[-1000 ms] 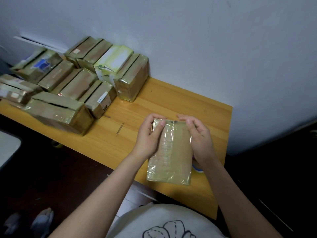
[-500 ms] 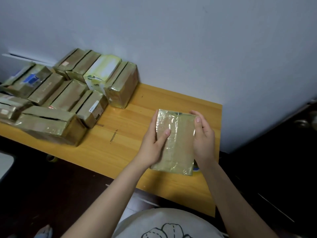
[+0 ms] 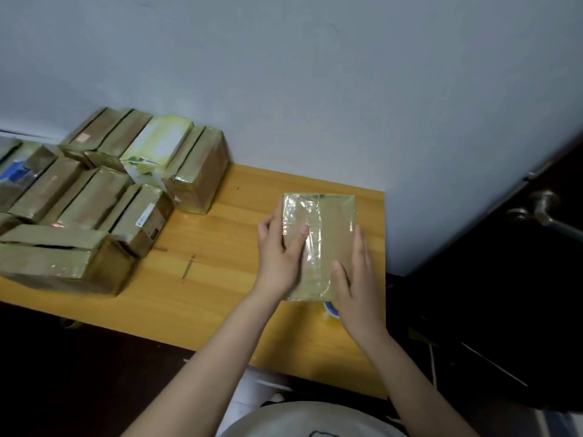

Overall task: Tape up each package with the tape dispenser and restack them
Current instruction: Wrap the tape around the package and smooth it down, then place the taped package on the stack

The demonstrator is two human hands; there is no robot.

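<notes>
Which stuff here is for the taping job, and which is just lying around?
For the job:
- flat brown tape-wrapped package, held by left hand and right hand
- blue-and-white tape roll, mostly hidden
- pile of brown taped boxes
- wooden table

Just lying about:
- metal door handle
- grey wall

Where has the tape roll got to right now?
In the head view, the tape roll peeks out near the table's right front, mostly hidden under the near end of the package and beside the right hand.
</notes>
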